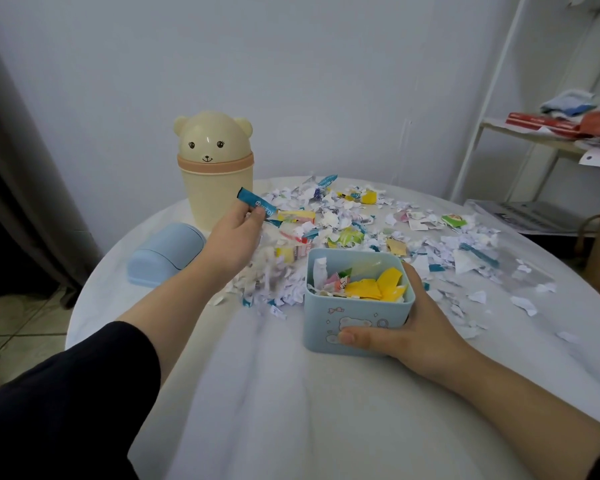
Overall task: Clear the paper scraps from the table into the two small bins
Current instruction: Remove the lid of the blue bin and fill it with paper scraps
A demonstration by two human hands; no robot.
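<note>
The left hand (234,233) pinches a blue strip (257,201) of wrapper in its fingertips, lifted just above the pile of paper scraps (343,220). The right hand (406,327) is wrapped round the blue bin (323,313), thumb on its front wall, holding it on the worktop (274,393).

The blue bin is open and partly full of yellow and white bits; a blue lid (165,252) lies off to the left, near the bear bin (215,188), which has its round top on. Most scraps lie spread behind and beside the blue bin.

To do this bit well, I think the left hand should carry the strip right over the open bin and let go low down, so it does not flutter away; the right hand should hold the bin steady.
</note>
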